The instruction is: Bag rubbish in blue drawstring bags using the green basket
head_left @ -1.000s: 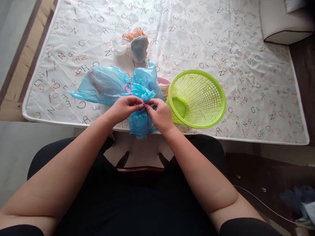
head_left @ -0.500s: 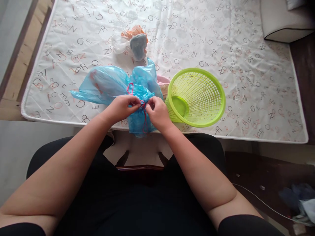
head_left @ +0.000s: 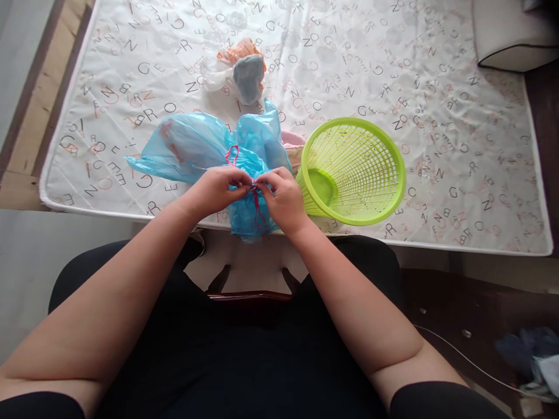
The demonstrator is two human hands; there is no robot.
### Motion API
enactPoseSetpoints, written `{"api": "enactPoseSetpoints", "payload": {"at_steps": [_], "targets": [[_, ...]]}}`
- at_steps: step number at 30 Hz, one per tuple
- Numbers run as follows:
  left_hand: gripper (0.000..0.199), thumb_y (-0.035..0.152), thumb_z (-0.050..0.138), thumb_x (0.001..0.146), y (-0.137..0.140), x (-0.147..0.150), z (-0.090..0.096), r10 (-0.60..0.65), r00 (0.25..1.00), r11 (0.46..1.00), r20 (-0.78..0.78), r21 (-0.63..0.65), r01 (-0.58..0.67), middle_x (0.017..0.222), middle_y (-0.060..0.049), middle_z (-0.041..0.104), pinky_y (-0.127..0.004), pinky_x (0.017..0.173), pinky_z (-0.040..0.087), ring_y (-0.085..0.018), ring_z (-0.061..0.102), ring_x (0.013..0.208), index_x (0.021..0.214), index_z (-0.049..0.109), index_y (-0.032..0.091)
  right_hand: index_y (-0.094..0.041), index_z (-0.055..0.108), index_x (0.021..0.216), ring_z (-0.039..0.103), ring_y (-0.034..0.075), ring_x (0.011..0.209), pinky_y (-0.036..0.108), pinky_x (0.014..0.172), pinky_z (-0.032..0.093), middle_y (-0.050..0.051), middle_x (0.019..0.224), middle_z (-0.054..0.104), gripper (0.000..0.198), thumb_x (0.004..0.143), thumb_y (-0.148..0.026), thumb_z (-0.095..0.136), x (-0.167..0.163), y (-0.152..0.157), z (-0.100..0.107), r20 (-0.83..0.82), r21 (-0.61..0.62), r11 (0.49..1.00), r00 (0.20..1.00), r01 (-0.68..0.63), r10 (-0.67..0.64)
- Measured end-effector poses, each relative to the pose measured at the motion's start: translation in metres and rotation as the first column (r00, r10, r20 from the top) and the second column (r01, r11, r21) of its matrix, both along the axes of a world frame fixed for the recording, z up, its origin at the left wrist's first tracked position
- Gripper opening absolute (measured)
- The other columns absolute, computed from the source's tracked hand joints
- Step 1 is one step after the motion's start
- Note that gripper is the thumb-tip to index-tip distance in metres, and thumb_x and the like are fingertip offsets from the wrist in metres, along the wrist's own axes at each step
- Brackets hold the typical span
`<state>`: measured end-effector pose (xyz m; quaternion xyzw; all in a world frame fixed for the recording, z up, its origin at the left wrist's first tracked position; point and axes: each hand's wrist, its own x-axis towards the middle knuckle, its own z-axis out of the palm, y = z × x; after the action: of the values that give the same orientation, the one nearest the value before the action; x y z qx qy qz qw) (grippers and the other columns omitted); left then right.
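A translucent blue plastic bag (head_left: pixel 187 145) lies gathered at the near edge of the mattress, its lower part hanging over the edge. Pink string (head_left: pixel 261 216) runs around the gathered part, with one loop standing up on the left. My left hand (head_left: pixel 222 185) pinches the string from the left, thumb against forefinger. From the right, my right hand (head_left: pixel 283 195) pinches it too, and the fingertips of both hands nearly meet. The exact spot between the fingertips is too small to make out.
A lime-green mesh basket (head_left: pixel 358 218) lies tilted to the right of my hands, with folded pink cloth (head_left: pixel 292 139) behind it. Farther back are a grey bundle (head_left: pixel 248 78) and crumpled orange-and-clear plastic (head_left: pixel 238 51). The mattress (head_left: pixel 437 145) has a raised piped edge.
My right fingertips have closed in on the string beside my left ones. The view has shifted slightly, and the bag stays in the same place.
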<state>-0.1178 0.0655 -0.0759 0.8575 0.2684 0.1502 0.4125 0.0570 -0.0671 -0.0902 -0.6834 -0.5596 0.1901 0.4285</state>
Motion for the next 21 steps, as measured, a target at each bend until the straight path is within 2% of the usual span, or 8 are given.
{"api": "enactPoseSetpoints", "payload": {"at_steps": [6, 10, 13, 16, 21], "targets": [[0.015, 0.036, 0.076, 0.089, 0.007, -0.005, 0.009, 0.022, 0.999, 1.0, -0.042, 0.008, -0.021, 0.088, -0.004, 0.08, -0.035, 0.086, 0.061, -0.021, 0.073, 0.083, 0.089, 0.082, 0.023, -0.024, 0.066, 0.095, 0.062, 0.024, 0.101, 0.042, 0.099, 0.054, 0.008, 0.105, 0.067, 0.016, 0.108, -0.024, 0.056, 0.011, 0.004, -0.006, 0.014, -0.037, 0.994, 0.995, 0.098, -0.098], [0.013, 0.032, 0.075, 0.088, 0.013, -0.01, 0.011, 0.082, 0.992, 0.996, -0.098, 0.046, -0.078, 0.088, -0.005, 0.078, -0.036, 0.084, 0.061, -0.021, 0.072, 0.081, 0.091, 0.081, 0.022, -0.024, 0.063, 0.098, 0.061, 0.025, 0.103, 0.043, 0.102, 0.053, 0.009, 0.106, 0.065, 0.012, 0.107, -0.022, 0.056, 0.012, 0.004, -0.011, 0.03, -0.049, 0.99, 0.991, 0.129, -0.128], [0.014, 0.033, 0.074, 0.088, 0.012, -0.009, 0.009, 0.097, 0.991, 0.995, -0.096, 0.036, -0.094, 0.088, -0.005, 0.077, -0.035, 0.082, 0.061, -0.021, 0.071, 0.081, 0.092, 0.08, 0.021, -0.025, 0.067, 0.11, 0.062, 0.026, 0.111, 0.046, 0.108, 0.052, 0.01, 0.115, 0.065, 0.012, 0.106, -0.022, 0.056, 0.008, 0.003, -0.009, 0.031, -0.021, 0.993, 0.993, 0.112, -0.112], [0.017, 0.037, 0.073, 0.089, 0.008, -0.006, 0.008, 0.057, 0.998, 0.998, -0.041, -0.014, -0.058, 0.094, -0.006, 0.078, -0.035, 0.084, 0.062, -0.02, 0.072, 0.084, 0.093, 0.079, 0.021, -0.027, 0.072, 0.12, 0.06, 0.029, 0.126, 0.051, 0.12, 0.047, 0.011, 0.129, 0.064, 0.018, 0.107, -0.028, 0.061, 0.003, 0.001, -0.001, 0.042, 0.035, 0.998, 0.997, 0.06, -0.061], [0.019, 0.04, 0.074, 0.091, 0.002, -0.003, 0.004, -0.007, 1.0, 0.999, 0.022, -0.046, 0.008, 0.103, -0.007, 0.08, -0.035, 0.087, 0.063, -0.02, 0.073, 0.089, 0.096, 0.08, 0.023, -0.031, 0.078, 0.114, 0.056, 0.032, 0.132, 0.057, 0.126, 0.042, 0.009, 0.135, 0.067, 0.016, 0.107, -0.029, 0.064, 0.002, 0.0, 0.007, 0.066, 0.028, 1.0, 0.998, 0.003, -0.005]]}}
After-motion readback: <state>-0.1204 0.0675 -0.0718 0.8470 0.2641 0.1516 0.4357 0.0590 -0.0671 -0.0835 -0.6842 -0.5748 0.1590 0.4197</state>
